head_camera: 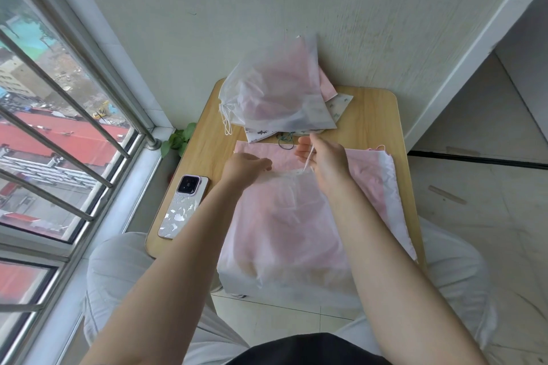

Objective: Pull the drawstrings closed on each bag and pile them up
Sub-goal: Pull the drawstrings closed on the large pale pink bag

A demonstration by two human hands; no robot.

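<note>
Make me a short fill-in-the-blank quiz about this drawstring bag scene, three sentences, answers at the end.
1. The right hand pinches a white ____ at the mouth of the near bag.
2. The phone lies on the wooden table to the ____ of that bag.
3. The pile of bags sits at the table's ____ edge, by the wall.

Missing words: drawstring; left; far

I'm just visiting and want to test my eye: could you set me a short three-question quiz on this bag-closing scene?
1. True or false: the right hand pinches a white drawstring.
2. What lies on the table left of the near bag: (a) cup, (b) phone, (c) scissors?
3. Where is the pile of finished bags?

Key: 1 true. 2 b. 3 at the table's far edge, against the wall; the left hand holds the near bag's gathered mouth.
</note>
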